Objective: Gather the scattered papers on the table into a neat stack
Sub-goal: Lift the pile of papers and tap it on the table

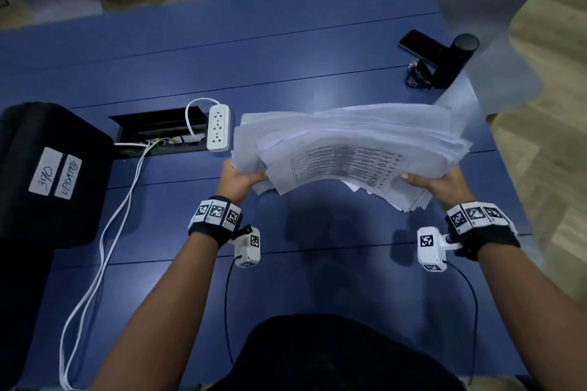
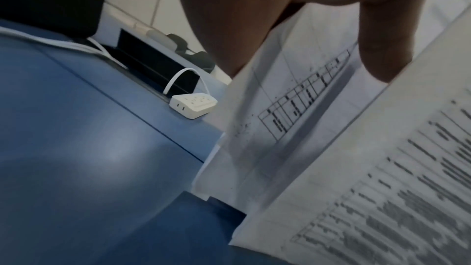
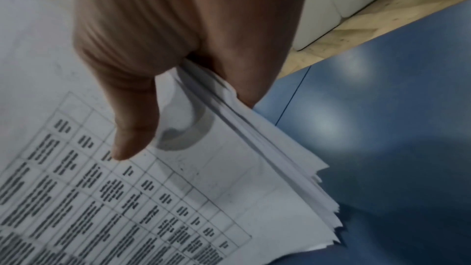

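Observation:
A thick, uneven pile of white papers (image 1: 349,149) with printed tables hangs above the blue table (image 1: 158,67), its sheets fanned out and misaligned. My left hand (image 1: 241,179) grips the pile's left end, thumb on top in the left wrist view over the papers (image 2: 331,148). My right hand (image 1: 435,182) grips the right end; in the right wrist view its thumb (image 3: 132,132) presses on the top sheet of the papers (image 3: 178,198) and its fingers curl beneath. One more sheet (image 1: 460,92) lies on the table at the far right.
A white power strip (image 1: 218,127) lies left of the pile beside an open cable slot (image 1: 158,133). A black case (image 1: 47,168) sits at the left edge with white cables (image 1: 104,232). A black cylinder (image 1: 454,60), a phone (image 1: 416,46) and a watch stand far right.

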Demonstrator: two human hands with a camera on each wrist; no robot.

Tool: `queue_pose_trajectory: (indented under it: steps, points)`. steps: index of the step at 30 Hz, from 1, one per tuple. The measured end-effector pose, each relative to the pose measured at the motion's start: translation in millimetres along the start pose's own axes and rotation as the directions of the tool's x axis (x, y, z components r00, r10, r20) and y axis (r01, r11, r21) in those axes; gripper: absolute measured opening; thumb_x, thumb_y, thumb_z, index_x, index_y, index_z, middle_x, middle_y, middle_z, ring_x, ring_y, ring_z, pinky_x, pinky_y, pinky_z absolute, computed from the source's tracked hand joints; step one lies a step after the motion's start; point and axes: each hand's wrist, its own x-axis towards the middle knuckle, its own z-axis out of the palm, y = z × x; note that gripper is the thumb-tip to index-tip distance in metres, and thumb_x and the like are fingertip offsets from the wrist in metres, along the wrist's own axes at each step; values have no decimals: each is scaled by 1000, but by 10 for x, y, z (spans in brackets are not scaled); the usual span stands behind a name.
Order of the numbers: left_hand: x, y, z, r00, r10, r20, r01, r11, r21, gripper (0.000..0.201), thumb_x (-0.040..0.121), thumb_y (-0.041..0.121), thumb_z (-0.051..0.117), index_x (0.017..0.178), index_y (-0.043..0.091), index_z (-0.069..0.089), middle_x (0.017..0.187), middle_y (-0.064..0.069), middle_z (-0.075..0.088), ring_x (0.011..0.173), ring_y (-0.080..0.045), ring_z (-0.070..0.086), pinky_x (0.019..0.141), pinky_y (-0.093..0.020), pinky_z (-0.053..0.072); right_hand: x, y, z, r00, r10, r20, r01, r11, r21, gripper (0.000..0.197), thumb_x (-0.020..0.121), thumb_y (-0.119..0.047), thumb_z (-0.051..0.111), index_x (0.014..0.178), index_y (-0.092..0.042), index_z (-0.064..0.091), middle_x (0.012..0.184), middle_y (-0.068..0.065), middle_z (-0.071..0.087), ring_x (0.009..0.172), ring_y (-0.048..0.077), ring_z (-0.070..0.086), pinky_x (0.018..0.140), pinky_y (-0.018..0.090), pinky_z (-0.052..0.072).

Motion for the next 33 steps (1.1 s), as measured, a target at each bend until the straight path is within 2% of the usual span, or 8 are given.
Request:
queue_pose_trajectory:
  steps: [6,11,16,21,26,29,31,33]
  points:
    - [-22,-55,-76,999,-23,-27,19,990,-136,23,69,0,70,82,17,76,84,1,76,78,-17,71,72,-34,58,18,-132,-5,1000,-6,-26,7,999,45,54,47,-7,85,98,-16,67,91,-11,76,87,7,71,82,25,58]
    - [33,-115,-63,997,-29,-67,24,997,-71,12,86,4,65,93,14,69,85,5,76,81,-13,71,80,-37,53,72,-145,-5,999,-22,-43,23,999,28,56,54,-1,83,104,-17,65,93,-11,75,91,7,69,85,26,57]
    - [55,-68,16,993,-39,-116,9,970,-243,13,93,12,60,96,13,72,98,-5,74,97,-26,67,90,-45,53,64,-278,112,996,-56,-74,56,998,1,40,58,-12,83,94,-21,67,85,-17,75,84,1,70,76,17,55]
    - [4,-82,43,986,-98,-137,31,906,-423,31,100,10,45,93,17,74,94,-2,75,85,-20,71,83,-42,57,65,-264,85,993,-91,-69,94,995,34,42,73,12,73,96,-23,68,91,-12,75,91,7,70,85,23,56]
    - [-14,-219,89,975,-122,-188,113,992,-56,22,94,5,57,111,-6,63,74,11,73,73,-14,68,69,-30,55,18,-26,80,999,-29,17,31,995,-92,52,74,10,73,120,-10,56,101,-11,68,86,-9,66,88,23,52]
    - [-10,-118,12,987,-79,-143,88,994,60,10,90,-3,59,97,-3,66,64,16,71,60,2,65,59,-20,52,19,-15,50,999,-34,9,35,995,-96,51,73,13,72,114,-13,59,95,-15,72,87,-7,67,80,14,53]
    - [-23,-28,-4,989,-44,-143,53,997,61,7,89,-1,62,93,1,67,70,13,73,62,1,66,63,-26,53,19,-56,65,999,-48,7,48,993,-109,50,72,11,74,107,-22,61,95,-14,71,88,-7,67,79,13,53]
    - [-21,50,9,984,8,-180,3,998,58,20,91,7,61,111,2,64,94,5,73,81,-3,68,77,-29,57,20,-100,102,998,-56,15,58,993,-105,50,73,10,75,105,-25,60,102,-10,67,87,-8,67,78,11,53]
